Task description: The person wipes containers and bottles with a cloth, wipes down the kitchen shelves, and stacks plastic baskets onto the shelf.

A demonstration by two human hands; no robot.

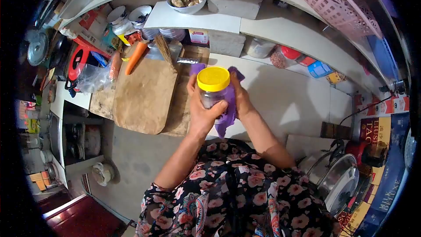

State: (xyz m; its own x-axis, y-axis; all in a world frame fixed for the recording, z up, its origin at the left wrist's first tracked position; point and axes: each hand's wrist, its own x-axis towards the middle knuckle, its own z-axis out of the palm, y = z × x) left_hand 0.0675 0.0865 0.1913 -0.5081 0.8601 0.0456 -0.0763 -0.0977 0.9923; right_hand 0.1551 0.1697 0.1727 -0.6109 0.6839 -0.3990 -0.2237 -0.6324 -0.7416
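Note:
A clear jar with a yellow lid (pixel 213 79) is held upright in front of my chest, over the edge of the counter. My left hand (pixel 204 113) wraps round the jar's near left side, its thumb across the front. On the other side, my right hand (pixel 241 100) grips a purple cloth (pixel 229 114) pressed against the jar. The cloth hangs below the jar, and a bit of purple also shows behind it at the left. Part of the jar's body is hidden by fingers and cloth.
Left of my hands lies a wooden cutting board (pixel 144 96), with a carrot (pixel 137 57) and a small straw brush (pixel 164 50) at its far end. A bowl (pixel 187 1) stands on the shelf above. A pink basket (pixel 333 0) hangs at upper right; metal lids (pixel 340 180) stand at lower right.

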